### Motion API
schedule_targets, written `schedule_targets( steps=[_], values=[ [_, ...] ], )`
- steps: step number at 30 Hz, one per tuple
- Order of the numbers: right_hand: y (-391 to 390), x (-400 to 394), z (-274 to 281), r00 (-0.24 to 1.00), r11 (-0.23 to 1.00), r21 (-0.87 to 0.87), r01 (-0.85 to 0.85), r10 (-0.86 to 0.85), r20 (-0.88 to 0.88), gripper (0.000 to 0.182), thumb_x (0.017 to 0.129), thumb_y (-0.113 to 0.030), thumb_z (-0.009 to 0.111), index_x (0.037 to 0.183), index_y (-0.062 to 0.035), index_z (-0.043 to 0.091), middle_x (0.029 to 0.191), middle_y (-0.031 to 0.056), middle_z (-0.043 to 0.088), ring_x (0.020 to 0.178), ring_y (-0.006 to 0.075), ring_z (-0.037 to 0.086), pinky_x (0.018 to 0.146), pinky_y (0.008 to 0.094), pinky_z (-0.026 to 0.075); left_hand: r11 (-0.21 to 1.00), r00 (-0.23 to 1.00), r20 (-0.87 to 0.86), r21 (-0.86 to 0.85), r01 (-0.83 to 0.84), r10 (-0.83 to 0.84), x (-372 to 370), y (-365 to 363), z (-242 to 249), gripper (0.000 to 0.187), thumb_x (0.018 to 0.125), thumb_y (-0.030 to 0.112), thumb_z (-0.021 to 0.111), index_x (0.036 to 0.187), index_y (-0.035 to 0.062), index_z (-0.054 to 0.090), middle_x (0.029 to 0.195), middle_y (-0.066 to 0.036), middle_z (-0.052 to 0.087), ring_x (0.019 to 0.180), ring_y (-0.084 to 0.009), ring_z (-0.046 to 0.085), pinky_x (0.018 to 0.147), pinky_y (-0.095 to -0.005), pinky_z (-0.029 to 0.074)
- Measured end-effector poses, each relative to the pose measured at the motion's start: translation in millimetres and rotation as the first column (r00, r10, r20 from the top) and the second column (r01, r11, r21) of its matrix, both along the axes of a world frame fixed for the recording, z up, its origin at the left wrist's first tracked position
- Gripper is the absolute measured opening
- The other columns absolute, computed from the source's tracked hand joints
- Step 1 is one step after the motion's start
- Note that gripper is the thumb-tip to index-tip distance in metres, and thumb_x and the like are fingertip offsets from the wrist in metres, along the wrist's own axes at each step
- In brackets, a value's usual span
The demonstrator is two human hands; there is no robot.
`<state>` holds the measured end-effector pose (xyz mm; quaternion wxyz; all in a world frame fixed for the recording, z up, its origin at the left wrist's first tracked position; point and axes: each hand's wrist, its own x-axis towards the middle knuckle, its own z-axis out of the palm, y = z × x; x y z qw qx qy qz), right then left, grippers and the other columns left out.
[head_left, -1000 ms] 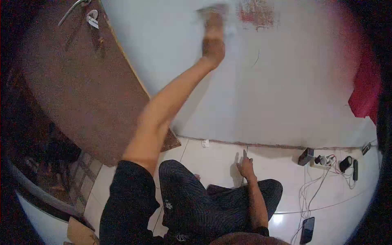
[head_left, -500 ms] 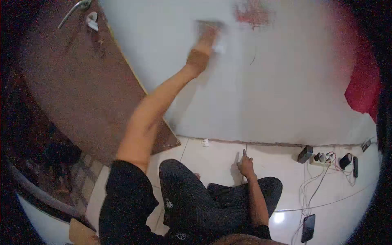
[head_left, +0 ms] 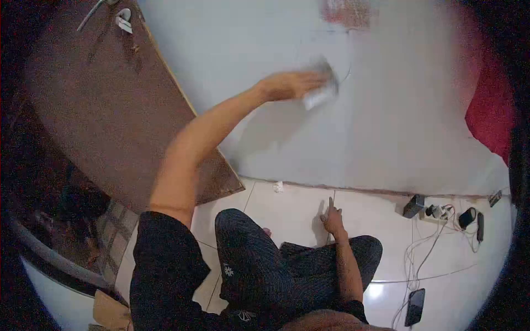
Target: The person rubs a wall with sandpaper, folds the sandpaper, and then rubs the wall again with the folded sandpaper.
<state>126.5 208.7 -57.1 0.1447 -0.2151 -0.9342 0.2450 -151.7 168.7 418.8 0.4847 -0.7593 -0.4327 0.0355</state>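
Observation:
My left hand reaches out to the white wall and presses a folded grey-and-white sheet against it. Motion blurs the sheet, so whether it is cloth or abrasive paper does not show. A thin dark line curves down the wall just right of it, and a reddish patch lies above. Low by my right knee, my right hand hovers over or rests on the tiled floor. Its index finger points toward the wall base and nothing shows in it.
A brown door with a metal handle stands at left. Red fabric hangs at right. Along the wall base sit a black box and a power strip with plugs and loose cables. A phone lies at lower right.
My left hand has swept down and to the right across the wall with the sheet, turning sideways. My right hand has stayed in nearly the same place.

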Motion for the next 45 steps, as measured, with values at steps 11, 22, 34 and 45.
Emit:
schedule_targets(
  steps=[11, 22, 34, 45],
  values=[
    [1, -5, 0, 0.997, 0.998, -0.057, 0.025, -0.021, 0.077, 0.097, 0.082, -0.024, 0.067, 0.151, -0.0014, 0.002, 0.108, 0.0271, 0.059, 0.096, 0.0422, 0.058, 0.099, 0.0583, 0.033, 0.999, 0.999, -0.035, 0.035, -0.018, 0.019, -1, 8, 15, 0.055, 0.085, 0.002, 0.048, 0.139, -0.0003, 0.042, 0.144, -0.018, 0.043, 0.133, -0.0315, 0.043, 0.108, -0.0388, 0.04],
    [6, -3, -14, 0.983, 0.999, -0.005, 0.04, -0.038, 0.182, 0.103, 0.081, -0.032, 0.07, 0.151, -0.0008, 0.0, 0.117, 0.0273, 0.058, 0.103, 0.048, 0.055, 0.098, 0.056, 0.039, 0.996, 0.996, -0.029, -0.039, 0.08, -0.081, 11, -3, 18, 0.053, 0.085, -0.001, 0.047, 0.137, -0.0024, 0.044, 0.143, -0.016, 0.046, 0.128, -0.031, 0.048, 0.109, -0.0383, 0.038],
    [-6, 2, -2, 0.985, 0.992, -0.11, 0.061, -0.042, 0.166, 0.1, 0.08, -0.025, 0.071, 0.152, -0.0041, 0.005, 0.112, 0.0273, 0.058, 0.1, 0.0481, 0.055, 0.091, 0.0562, 0.044, 0.828, 0.934, 0.357, 0.534, -0.173, -0.035, 20, 8, 7, 0.048, 0.084, 0.004, 0.055, 0.132, -0.001, 0.05, 0.135, -0.014, 0.053, 0.127, -0.03, 0.049, 0.107, -0.0372, 0.043],
    [0, 0, 2, 0.984, 0.995, -0.092, 0.024, -0.007, 0.18, 0.098, 0.084, -0.025, 0.068, 0.151, -0.0025, 0.0, 0.111, 0.0312, 0.057, 0.106, 0.0474, 0.055, 0.1, 0.0585, 0.036, 0.989, 0.991, -0.014, 0.067, 0.134, -0.133, 9, 13, -5, 0.059, 0.081, 0.003, 0.057, 0.138, -0.0009, 0.042, 0.137, -0.023, 0.048, 0.116, -0.0354, 0.055, 0.1, -0.0395, 0.047]
  ],
)
